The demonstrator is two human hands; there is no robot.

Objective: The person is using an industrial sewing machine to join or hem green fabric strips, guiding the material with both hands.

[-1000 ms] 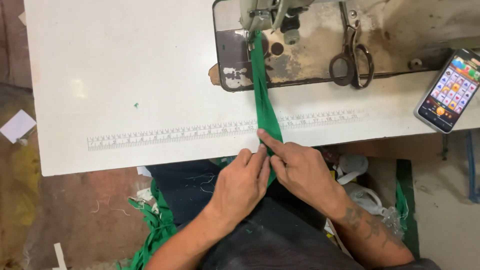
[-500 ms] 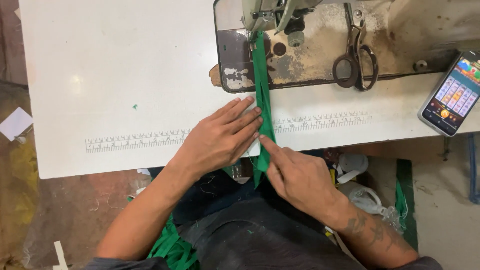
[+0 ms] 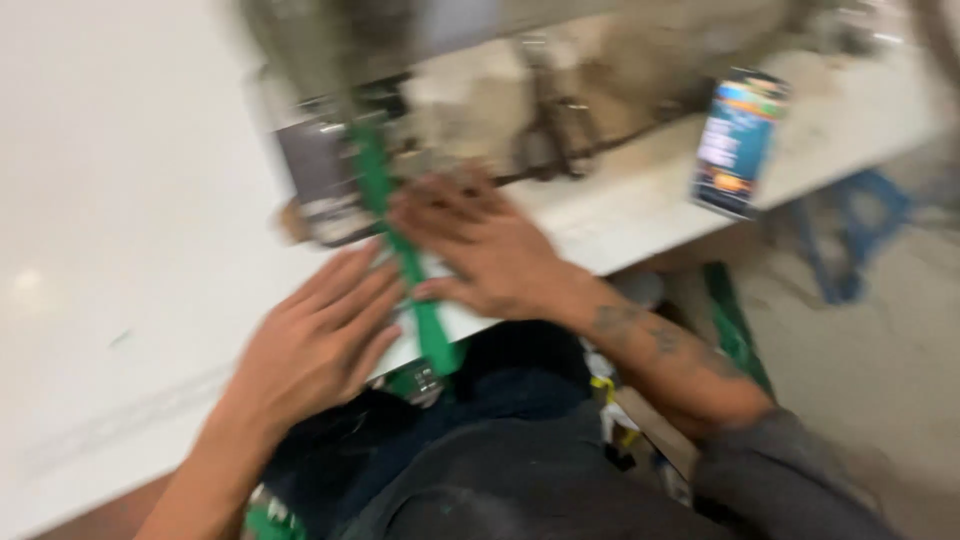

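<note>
Head view, blurred by motion: nearest, at the bottom middle of the frame, lies the person's dark-clothed lap (image 3: 480,480), with a bit of green cloth (image 3: 268,522) at the lower left edge. Just above, the left hand (image 3: 315,345) lies flat on the white table (image 3: 120,200), fingers stretched out and close together, their tips touching the left side of a narrow green strip (image 3: 408,265). The strip runs from the table edge at centre up toward the upper middle, under the sewing machine (image 3: 400,60). The right hand (image 3: 480,250), on a tattooed forearm coming in from the lower right, rests palm down on the strip's right side, fingers slightly spread and pressing flat rather than pinching. Farther off, a phone (image 3: 738,140) with a lit, colourful screen lies on the table at upper right. Scissors (image 3: 555,125) show dimly on the machine bed, upper centre.
</note>
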